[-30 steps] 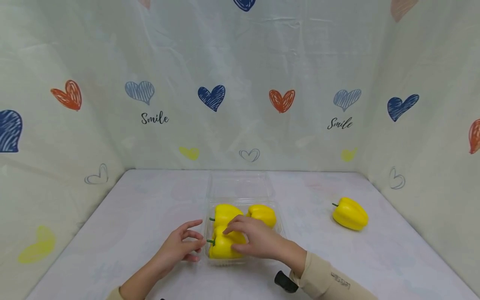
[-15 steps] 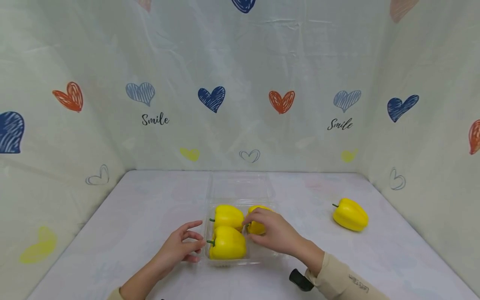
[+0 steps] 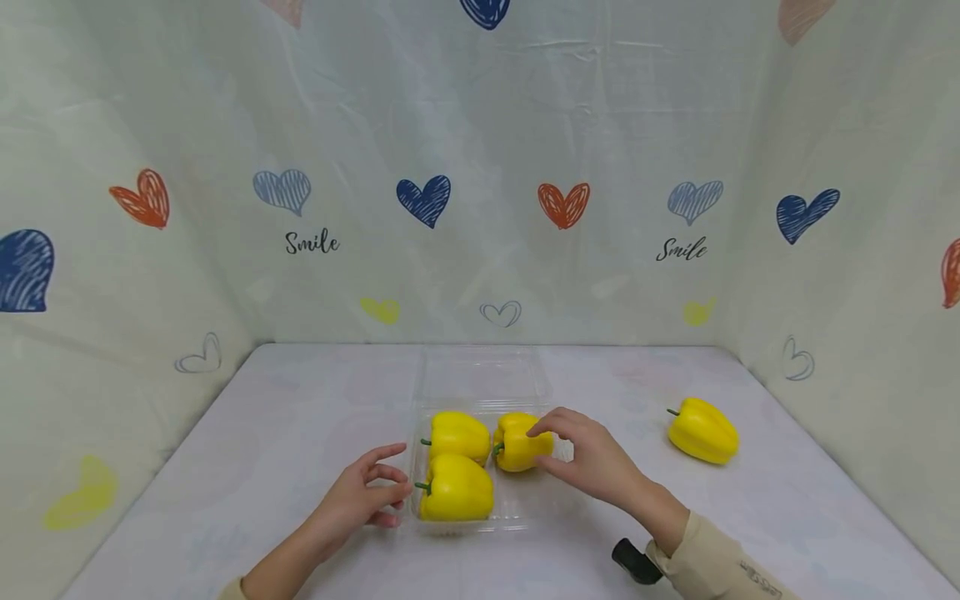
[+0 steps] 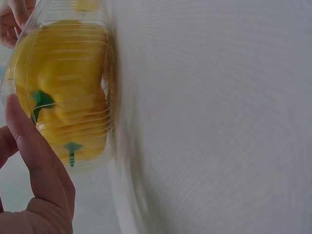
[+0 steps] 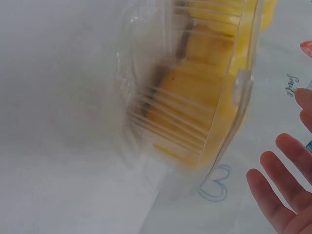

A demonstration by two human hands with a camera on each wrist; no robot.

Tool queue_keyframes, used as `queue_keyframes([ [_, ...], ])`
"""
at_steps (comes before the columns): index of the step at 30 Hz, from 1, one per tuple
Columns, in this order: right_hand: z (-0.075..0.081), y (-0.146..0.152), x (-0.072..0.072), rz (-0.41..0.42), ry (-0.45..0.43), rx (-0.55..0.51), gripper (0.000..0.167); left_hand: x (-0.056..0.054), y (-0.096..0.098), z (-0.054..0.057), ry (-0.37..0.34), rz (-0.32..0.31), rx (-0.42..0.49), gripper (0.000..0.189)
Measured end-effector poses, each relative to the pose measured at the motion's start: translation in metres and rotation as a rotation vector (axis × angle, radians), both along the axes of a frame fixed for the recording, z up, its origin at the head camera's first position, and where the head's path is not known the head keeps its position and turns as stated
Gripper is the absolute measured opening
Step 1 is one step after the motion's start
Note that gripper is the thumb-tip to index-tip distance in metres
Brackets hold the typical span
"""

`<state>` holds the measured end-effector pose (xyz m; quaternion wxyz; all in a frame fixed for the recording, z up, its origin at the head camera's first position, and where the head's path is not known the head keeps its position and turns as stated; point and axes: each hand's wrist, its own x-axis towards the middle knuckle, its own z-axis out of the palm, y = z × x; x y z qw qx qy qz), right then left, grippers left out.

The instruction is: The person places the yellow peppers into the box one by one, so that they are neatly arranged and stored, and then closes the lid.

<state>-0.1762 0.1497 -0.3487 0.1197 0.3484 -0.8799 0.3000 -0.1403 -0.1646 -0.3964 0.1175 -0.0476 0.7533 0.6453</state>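
Note:
A clear plastic clamshell box stands in mid-table with its lid folded back. Inside are a front-left yellow bell pepper, a back-left yellow bell pepper and a back-right yellow bell pepper. My left hand is at the box's left side; in the left wrist view a fingertip touches the rim. Above the box's right edge, my right hand holds nothing, its fingers spread and loosely bent. The right wrist view shows this hand apart from the ribbed wall.
Another yellow bell pepper lies to the right on the white table. A curtain with printed hearts encloses the table at the back and sides. A black strap piece is at the right sleeve.
My right hand has moved right, off the front-left pepper, past the back-right pepper to the box's right edge. The left hand and the peppers stay in place.

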Motion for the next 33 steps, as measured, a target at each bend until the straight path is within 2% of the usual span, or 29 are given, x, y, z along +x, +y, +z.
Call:
queue_keyframes([
  [14,-0.004,0.041,-0.005,-0.159,0.087,-0.012,0.03,0.0,-0.001,-0.002,-0.004,-0.014,0.004,0.065],
  [22,-0.007,0.065,-0.008,-0.219,0.104,-0.023,0.03,0.001,0.0,0.0,-0.008,-0.007,0.001,0.064],
  [29,-0.008,0.085,-0.012,-0.263,0.191,-0.017,0.03,0.001,0.0,0.0,0.007,-0.012,0.004,0.064],
  [33,-0.008,0.095,-0.012,-0.295,0.193,-0.002,0.03,0.002,0.0,0.001,0.008,-0.011,0.002,0.064],
])
